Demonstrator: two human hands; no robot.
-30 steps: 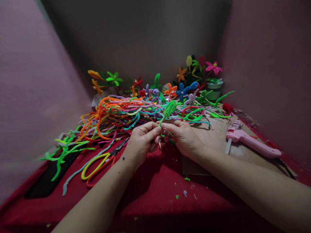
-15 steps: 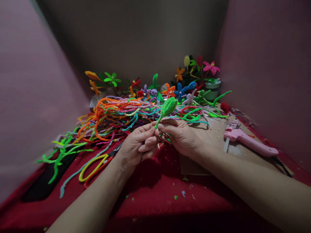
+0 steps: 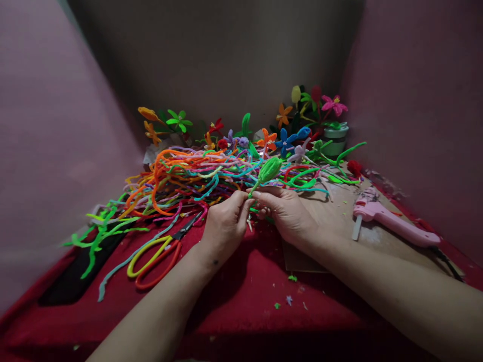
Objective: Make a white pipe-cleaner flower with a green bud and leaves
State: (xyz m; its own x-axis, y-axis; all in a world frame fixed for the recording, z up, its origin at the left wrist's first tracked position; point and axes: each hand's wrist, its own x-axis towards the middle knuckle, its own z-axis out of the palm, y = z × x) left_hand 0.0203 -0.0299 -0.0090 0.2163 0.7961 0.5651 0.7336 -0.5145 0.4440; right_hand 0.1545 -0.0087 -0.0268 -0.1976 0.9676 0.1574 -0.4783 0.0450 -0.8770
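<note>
A green pipe-cleaner flower bud (image 3: 269,170) tilts up to the right above my fingers, its stem running down between both hands. My left hand (image 3: 228,216) is closed, thumb and forefinger pinching the lower stem. Beside it, almost touching, my right hand (image 3: 285,208) pinches the same stem from the right. The stem's lower end is partly hidden by my fingers. Behind the hands spreads a heap of coloured pipe cleaners (image 3: 181,173). Scissors (image 3: 154,259) with one yellow and one red handle lie left of my left wrist.
A pink glue gun (image 3: 396,223) rests on a brown board (image 3: 328,221) at the right. Finished pipe-cleaner flowers (image 3: 285,143) and a pale green pot (image 3: 335,138) stand at the back. Green pipe cleaners lie over a black flat object (image 3: 71,281). Small scraps dot the red cloth (image 3: 241,306).
My left hand has rolled over, so its back now faces up and its curled fingers are hidden. The bud leans further right. The whole view has shifted slightly.
</note>
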